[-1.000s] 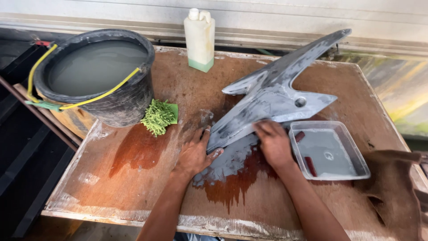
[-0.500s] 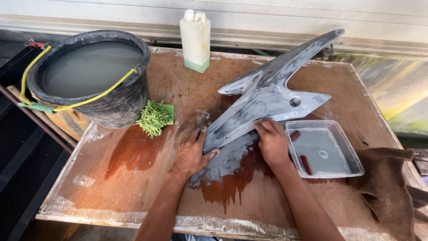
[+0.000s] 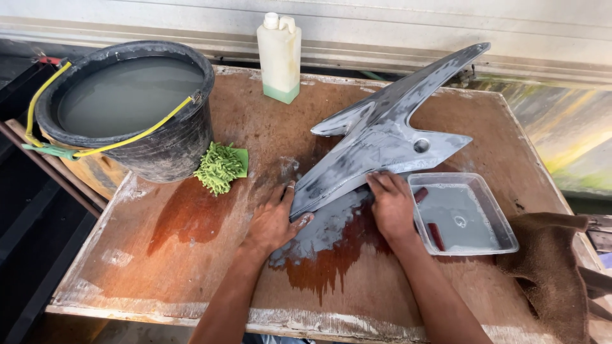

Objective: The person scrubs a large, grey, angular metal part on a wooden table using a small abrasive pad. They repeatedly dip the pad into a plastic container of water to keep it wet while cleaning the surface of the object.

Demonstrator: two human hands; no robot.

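Observation:
A grey, pointed plastic body panel [image 3: 382, 140] lies wet across a wooden table [image 3: 204, 267], its long tip aimed at the far right. My left hand [image 3: 274, 220] holds the panel's near left tip, thumb against its edge. My right hand [image 3: 392, 204] presses flat on the panel's lower edge, fingers together; whether something lies under the palm is hidden. Grey slurry and dark water spread on the wood between the two hands.
A black bucket [image 3: 137, 150] of grey water with a yellow handle stands at the far left. A green shaggy cloth [image 3: 220, 167] lies beside it. A pale bottle [image 3: 279, 57] stands at the back edge. A clear water tray [image 3: 462, 213] and a brown rag [image 3: 548, 267] lie right.
My right hand has slid a little along the panel's lower edge. My left hand stays on the near tip. The view has shifted slightly.

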